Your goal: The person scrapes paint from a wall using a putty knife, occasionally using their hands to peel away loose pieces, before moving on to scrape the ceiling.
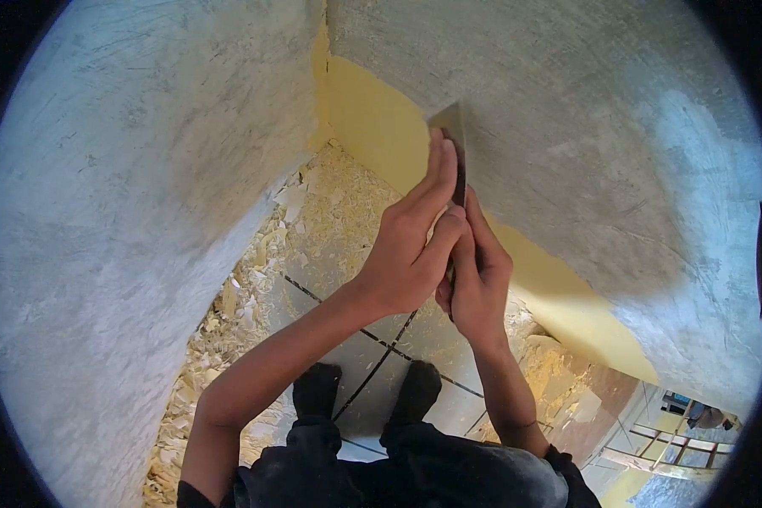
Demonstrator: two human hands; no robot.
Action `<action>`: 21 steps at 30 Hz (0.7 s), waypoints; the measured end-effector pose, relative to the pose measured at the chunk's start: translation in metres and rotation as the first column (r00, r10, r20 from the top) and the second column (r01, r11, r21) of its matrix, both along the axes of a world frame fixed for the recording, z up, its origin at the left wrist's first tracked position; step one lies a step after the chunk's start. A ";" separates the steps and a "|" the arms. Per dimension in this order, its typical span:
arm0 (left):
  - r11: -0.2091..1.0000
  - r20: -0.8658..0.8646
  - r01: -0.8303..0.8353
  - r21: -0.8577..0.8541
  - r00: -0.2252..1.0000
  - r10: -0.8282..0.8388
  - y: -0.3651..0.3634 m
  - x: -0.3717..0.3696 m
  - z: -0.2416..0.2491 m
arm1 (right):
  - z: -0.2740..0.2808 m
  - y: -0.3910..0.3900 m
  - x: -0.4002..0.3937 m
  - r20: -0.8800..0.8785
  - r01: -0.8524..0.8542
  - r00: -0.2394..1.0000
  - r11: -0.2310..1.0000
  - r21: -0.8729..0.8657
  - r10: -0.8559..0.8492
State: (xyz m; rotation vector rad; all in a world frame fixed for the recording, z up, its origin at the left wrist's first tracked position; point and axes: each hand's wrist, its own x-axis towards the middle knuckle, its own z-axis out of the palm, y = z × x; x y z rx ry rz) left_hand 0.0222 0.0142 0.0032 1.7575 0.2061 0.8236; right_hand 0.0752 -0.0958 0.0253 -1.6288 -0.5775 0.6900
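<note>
A scraper [453, 123] with a wide flat metal blade meets the right-hand wall [567, 161], at the border between bare grey plaster and a strip of yellow paint [372, 110]. My right hand [481, 292] is wrapped round its handle, most of which the fingers hide. Higher up, my left hand [411, 229] presses straight, close-set fingers along the back of the blade, with its thumb by the handle near my right hand. The yellow strip runs along the lower part of this wall, down to the floor.
A scraped grey wall [135, 195] rises on the left and meets the other in a corner. Yellow paint flakes [220, 339] cover the floor along it. My feet [317, 389] stand on grey tiles [372, 356]. A wooden ladder [669, 449] lies at lower right.
</note>
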 end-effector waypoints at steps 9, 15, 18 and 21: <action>1.000 -0.030 -0.006 -0.021 1.000 0.005 0.001 -0.002 0.006 | 0.005 0.002 -0.004 0.019 0.022 1.000 1.000 -0.012 -0.022; 0.999 -0.060 -0.046 0.026 0.997 0.047 0.010 0.002 -0.001 | 0.000 0.010 0.009 -0.003 -0.037 0.999 0.999 -0.016 0.037; 0.998 -0.058 0.028 0.047 0.998 -0.026 0.012 0.001 0.002 | 0.008 -0.009 0.004 -0.065 0.010 0.998 1.000 -0.007 -0.010; 0.998 -0.074 0.015 0.066 0.997 -0.010 0.015 -0.001 -0.002 | -0.006 0.011 0.014 -0.094 0.040 0.995 0.999 -0.037 -0.044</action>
